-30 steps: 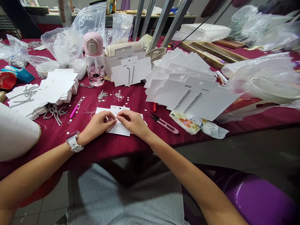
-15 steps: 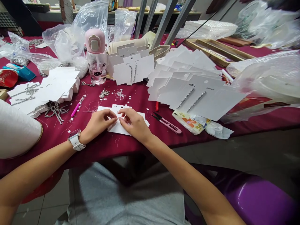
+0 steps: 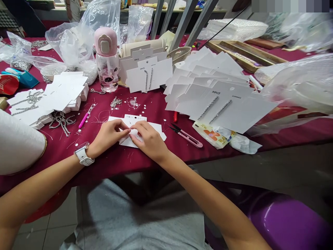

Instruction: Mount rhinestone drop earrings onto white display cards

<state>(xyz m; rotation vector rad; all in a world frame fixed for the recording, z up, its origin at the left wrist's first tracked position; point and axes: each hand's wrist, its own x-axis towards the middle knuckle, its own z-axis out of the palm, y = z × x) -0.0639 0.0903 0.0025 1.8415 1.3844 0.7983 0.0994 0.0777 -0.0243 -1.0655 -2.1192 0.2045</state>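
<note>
Holding left hand (image 3: 111, 135) and right hand (image 3: 151, 141) nearly fingertip to fingertip over a white card (image 3: 127, 142), flat on the desk (image 3: 111, 165). Curled inward, but impossible to say whether pinching anything. Lying directly below both hands, stretched longest from left to right, about equally near either.

A table (image 3: 117, 161) draped in dark red cloth (image 3: 182, 149) bears a pink-lidded bottle (image 3: 106, 62). To the bottle's front left are a white spool (image 3: 19, 144) and a pink-handled tool (image 3: 83, 121). Just in front lies a silver heap (image 3: 116, 102) — to the bottle's front right, white cards (image 3: 160, 130), then pink-handled snips (image 3: 189, 137).
</note>
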